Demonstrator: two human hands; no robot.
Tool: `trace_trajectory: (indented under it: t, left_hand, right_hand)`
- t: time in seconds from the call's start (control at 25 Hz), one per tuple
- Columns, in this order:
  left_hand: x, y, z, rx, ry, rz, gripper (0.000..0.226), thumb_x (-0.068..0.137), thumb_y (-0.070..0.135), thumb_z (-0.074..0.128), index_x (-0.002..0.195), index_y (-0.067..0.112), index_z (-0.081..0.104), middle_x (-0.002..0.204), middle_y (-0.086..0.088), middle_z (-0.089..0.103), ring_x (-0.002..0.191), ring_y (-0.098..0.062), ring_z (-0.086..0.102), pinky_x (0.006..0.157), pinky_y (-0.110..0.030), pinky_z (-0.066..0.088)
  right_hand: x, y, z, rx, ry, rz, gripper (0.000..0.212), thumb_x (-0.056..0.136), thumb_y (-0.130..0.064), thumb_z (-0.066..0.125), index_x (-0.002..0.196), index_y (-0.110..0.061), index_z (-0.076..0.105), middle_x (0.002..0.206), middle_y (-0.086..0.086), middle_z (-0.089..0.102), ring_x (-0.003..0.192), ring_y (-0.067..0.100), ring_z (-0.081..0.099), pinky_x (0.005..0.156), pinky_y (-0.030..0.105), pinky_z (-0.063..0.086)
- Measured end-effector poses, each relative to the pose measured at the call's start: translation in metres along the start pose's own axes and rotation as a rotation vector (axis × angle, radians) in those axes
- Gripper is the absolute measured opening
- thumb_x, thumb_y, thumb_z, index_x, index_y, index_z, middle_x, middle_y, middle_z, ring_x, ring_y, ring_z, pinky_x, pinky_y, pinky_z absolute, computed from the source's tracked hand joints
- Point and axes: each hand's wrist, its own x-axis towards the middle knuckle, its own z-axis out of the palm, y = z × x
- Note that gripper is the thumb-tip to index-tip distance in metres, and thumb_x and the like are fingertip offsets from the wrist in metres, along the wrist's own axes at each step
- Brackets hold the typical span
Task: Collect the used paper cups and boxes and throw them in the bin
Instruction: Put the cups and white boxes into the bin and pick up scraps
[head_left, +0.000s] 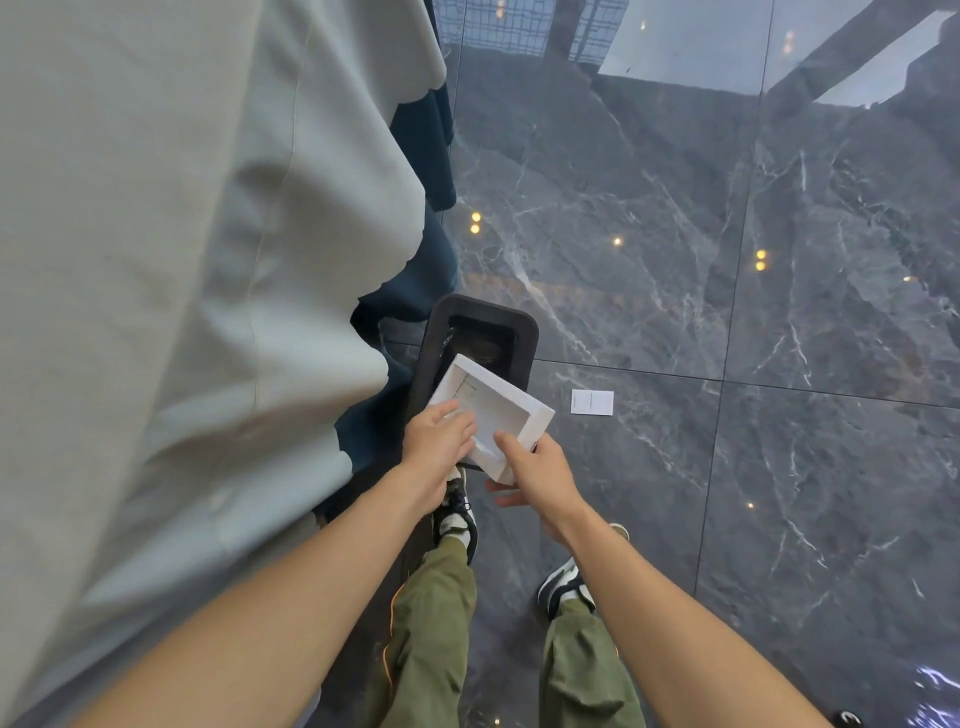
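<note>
An open white cardboard box (506, 402), shallow and empty-looking, is held tilted over the near part of a black bin (524, 332) that stands on the floor beside the table. My left hand (439, 441) grips the box's near left edge, fingers inside it. My right hand (540, 473) holds its near right corner, thumb on top and fingers under it. The bin's dark opening shows beyond the box; what lies inside is too dark to make out.
A table draped in pale grey cloth (182, 286) with a dark blue skirt fills the left side, close to the bin. A small white paper slip (592, 402) lies on the glossy dark marble floor to the right of the bin. My feet stand just behind the bin.
</note>
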Motion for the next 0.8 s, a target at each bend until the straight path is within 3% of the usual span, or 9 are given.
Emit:
trace_trajectory:
  t: [0.12,0.28,0.36,0.44,0.52,0.68,0.8]
  left_hand:
    - [-0.002,-0.017,-0.017,0.096,-0.020,-0.012,0.045,0.098,0.012,0.064,0.143,0.011,0.056,0.130,-0.009,0.067,0.120,-0.021,0.066,0.102,-0.033,0.054]
    - [-0.005,-0.031,-0.025,0.192,-0.070,-0.043,0.039,0.100,0.017,0.063,0.139,0.017,0.059,0.130,-0.005,0.068,0.123,-0.018,0.063,0.106,-0.036,0.052]
    - [-0.005,-0.036,-0.025,0.211,-0.073,-0.058,0.032,0.100,0.016,0.062,0.132,0.021,0.063,0.120,0.000,0.070,0.116,-0.015,0.065,0.099,-0.031,0.054]
    - [-0.004,-0.039,-0.024,0.220,-0.060,-0.060,0.020,0.100,0.015,0.060,0.111,0.030,0.067,0.105,0.009,0.071,0.104,-0.009,0.066,0.086,-0.025,0.053]
    - [-0.001,-0.042,-0.026,0.243,-0.040,-0.054,0.020,0.099,0.015,0.059,0.103,0.033,0.067,0.100,0.011,0.071,0.100,-0.009,0.066,0.084,-0.025,0.053]
    - [0.000,-0.043,-0.029,0.369,-0.040,-0.016,0.046,0.095,0.023,0.061,0.141,0.019,0.058,0.129,0.000,0.068,0.120,-0.017,0.064,0.107,-0.040,0.050]
    - [-0.001,-0.045,-0.024,0.448,-0.018,0.041,0.047,0.095,0.025,0.061,0.142,0.020,0.056,0.118,0.005,0.072,0.113,-0.015,0.065,0.101,-0.036,0.052]
  right_hand:
    - [0.011,0.000,0.005,-0.011,0.049,0.051,0.028,0.096,-0.030,0.063,0.121,-0.018,0.064,0.104,0.013,0.076,0.079,0.038,0.079,0.053,0.034,0.060]
    - [0.017,0.007,0.005,-0.032,0.046,0.066,0.032,0.097,-0.032,0.066,0.125,-0.018,0.060,0.110,0.011,0.072,0.083,0.035,0.078,0.058,0.040,0.064]
    - [0.020,0.010,0.005,-0.043,0.039,0.073,0.034,0.097,-0.034,0.067,0.126,-0.017,0.062,0.110,0.011,0.072,0.088,0.034,0.077,0.062,0.042,0.066]
    - [0.023,0.012,0.008,-0.055,0.032,0.061,0.036,0.096,-0.035,0.068,0.126,-0.016,0.063,0.110,0.009,0.073,0.092,0.031,0.076,0.066,0.044,0.067]
    - [0.027,0.012,0.012,-0.091,0.027,0.054,0.037,0.094,-0.036,0.069,0.125,-0.016,0.062,0.110,0.007,0.071,0.097,0.029,0.075,0.070,0.048,0.067]
    - [0.037,0.014,0.020,-0.204,0.065,0.090,0.050,0.086,-0.048,0.069,0.120,-0.014,0.054,0.113,0.004,0.064,0.101,0.026,0.069,0.062,0.041,0.064]
    - [0.047,0.026,0.014,-0.338,0.136,0.101,0.039,0.084,-0.048,0.061,0.108,-0.017,0.059,0.109,0.006,0.069,0.098,0.027,0.070,0.080,0.046,0.063]
